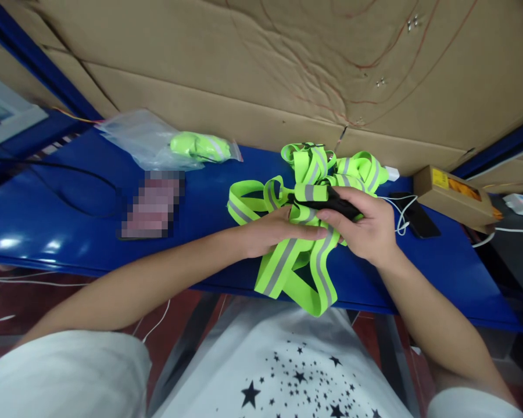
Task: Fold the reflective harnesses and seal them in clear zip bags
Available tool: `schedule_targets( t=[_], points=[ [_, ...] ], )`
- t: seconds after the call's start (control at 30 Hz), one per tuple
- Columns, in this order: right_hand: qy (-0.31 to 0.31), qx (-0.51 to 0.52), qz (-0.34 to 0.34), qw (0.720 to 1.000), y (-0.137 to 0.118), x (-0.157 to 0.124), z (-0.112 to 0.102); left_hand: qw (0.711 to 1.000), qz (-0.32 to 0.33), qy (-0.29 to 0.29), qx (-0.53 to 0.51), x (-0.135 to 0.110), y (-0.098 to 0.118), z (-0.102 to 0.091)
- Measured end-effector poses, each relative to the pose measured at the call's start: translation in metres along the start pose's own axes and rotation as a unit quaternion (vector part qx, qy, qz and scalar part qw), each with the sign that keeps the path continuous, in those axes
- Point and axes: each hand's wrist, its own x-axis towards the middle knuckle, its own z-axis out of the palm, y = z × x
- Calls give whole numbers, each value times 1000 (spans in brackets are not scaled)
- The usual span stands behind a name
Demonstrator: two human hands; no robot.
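A neon-yellow reflective strap (279,264) with a grey stripe hangs in loops from both my hands, over the front edge of the blue table. My left hand (283,229) grips its folded bands from the left, thumb and fingers closed around them. From the right, my right hand (364,223) is closed on the same strap at a black part (337,203), whose kind I cannot make out. More strap loops (246,200) lie on the table left of my hands. Behind them sit further bundled reflective straps (309,159).
Clear plastic bags (135,139) and a bagged neon strap (200,146) lie at the back left. A phone with a blurred screen (152,206) is nearer. On the right are a dark phone (418,217), a white cable (401,220) and a cardboard box (453,194). Cardboard (200,69) walls the back.
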Motion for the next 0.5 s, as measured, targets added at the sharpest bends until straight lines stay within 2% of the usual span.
schedule_targets(
  t=[0.07, 0.13, 0.23, 0.3, 0.4, 0.5],
  points=[
    [9, -27, -34, 999, -4, -3, -1, 998, -10, -44, -39, 0, -2, 4],
    [-10, -77, -100, 992, -6, -3, -5, 994, -26, -99, -38, -1, -3, 7],
    [-49, -163, -202, 964, -6, -2, -16, 988, -32, -147, -35, -7, 3, 9],
    [-61, -219, -250, 941, -7, 0, -22, 986, -4, -162, -35, -12, 10, 7],
    [-84, -274, -251, 924, -11, 1, -22, 985, 33, -169, -7, -15, 15, 4],
    [-140, -236, -185, 944, -16, 3, -18, 993, 35, -112, 21, -13, 12, 1]
  ],
)
